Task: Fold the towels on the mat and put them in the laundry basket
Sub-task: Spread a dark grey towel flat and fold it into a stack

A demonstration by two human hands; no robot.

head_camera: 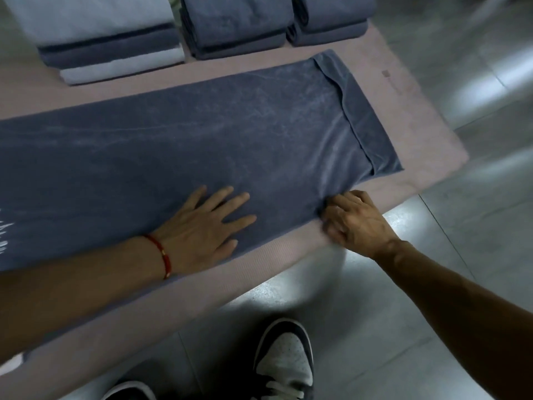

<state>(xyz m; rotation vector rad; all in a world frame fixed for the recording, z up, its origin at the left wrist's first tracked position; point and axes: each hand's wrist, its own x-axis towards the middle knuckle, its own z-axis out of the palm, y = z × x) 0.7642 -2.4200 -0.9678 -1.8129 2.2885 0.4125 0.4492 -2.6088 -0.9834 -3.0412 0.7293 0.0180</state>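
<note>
A long dark grey towel [184, 140] lies folded lengthwise across the pink mat [403, 180], its lower layer sticking out at the right end. My left hand [202, 226] rests flat on the towel near its front edge, fingers spread, a red cord on the wrist. My right hand [354, 223] pinches the towel's near right corner at the mat's front edge. No laundry basket is in view.
Three stacks of folded towels stand at the back of the mat: a light and dark stack [109, 44], a dark stack [233, 27] and another dark stack [331, 18]. Shiny grey floor [476, 82] surrounds the mat. My shoes [285, 362] stand just in front of it.
</note>
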